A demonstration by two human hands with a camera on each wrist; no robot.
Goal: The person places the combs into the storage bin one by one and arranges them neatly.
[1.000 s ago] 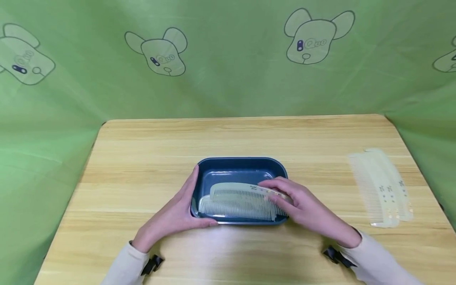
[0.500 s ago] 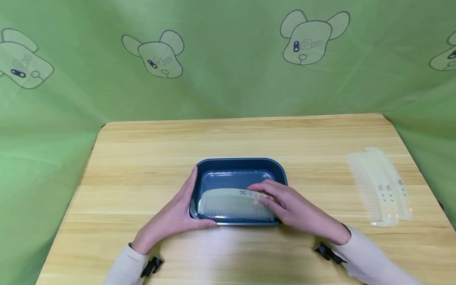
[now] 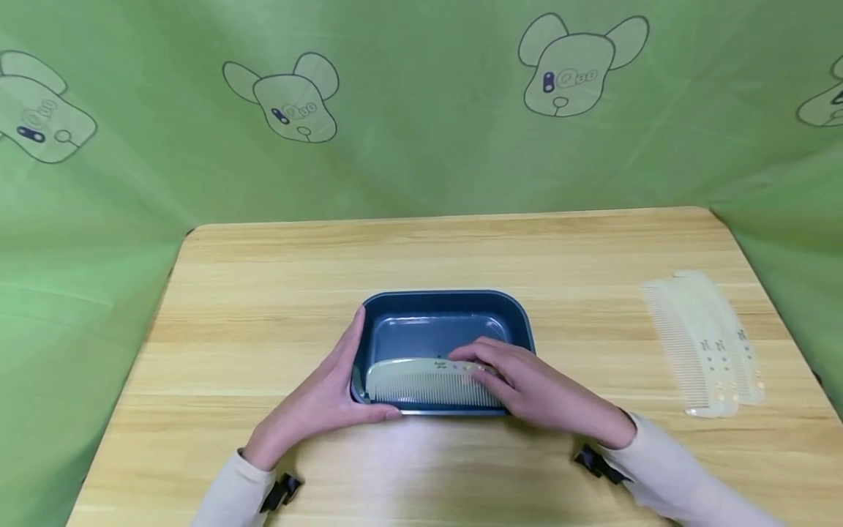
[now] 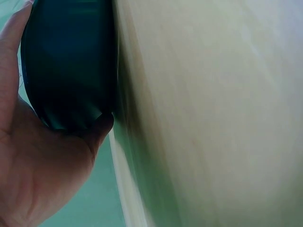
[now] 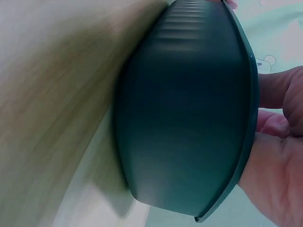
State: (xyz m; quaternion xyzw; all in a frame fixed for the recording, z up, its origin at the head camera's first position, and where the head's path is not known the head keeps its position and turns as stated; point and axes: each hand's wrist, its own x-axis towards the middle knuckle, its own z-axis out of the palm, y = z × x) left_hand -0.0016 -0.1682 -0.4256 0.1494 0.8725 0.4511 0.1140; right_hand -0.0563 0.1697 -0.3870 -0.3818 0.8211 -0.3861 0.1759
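Observation:
A pale translucent comb (image 3: 408, 375) with small printed decoration lies lengthwise inside the dark blue rectangular tray (image 3: 448, 294), along its near side, teeth toward me. The right hand (image 3: 536, 384) pinches the comb's right end between thumb and fingers, covering that end. My left hand (image 3: 323, 399) grips the tray's left end, thumb along the near rim and fingers along the left side. In the left wrist view the thumb and fingers of that hand (image 4: 42, 165) span the tray's end. The tray wall (image 5: 184, 104) hides the comb in the right wrist view.
To the right on the wooden table (image 3: 263, 293), several similar pale combs (image 3: 705, 344) lie overlapping, teeth toward the left. A green cloth (image 3: 421, 168) with printed animal heads hangs behind the table and at its sides.
The right hand has moved left and lowered its comb into the tray. A second comb, visible beneath it one second ago, is now covered by it. The left hand stays put.

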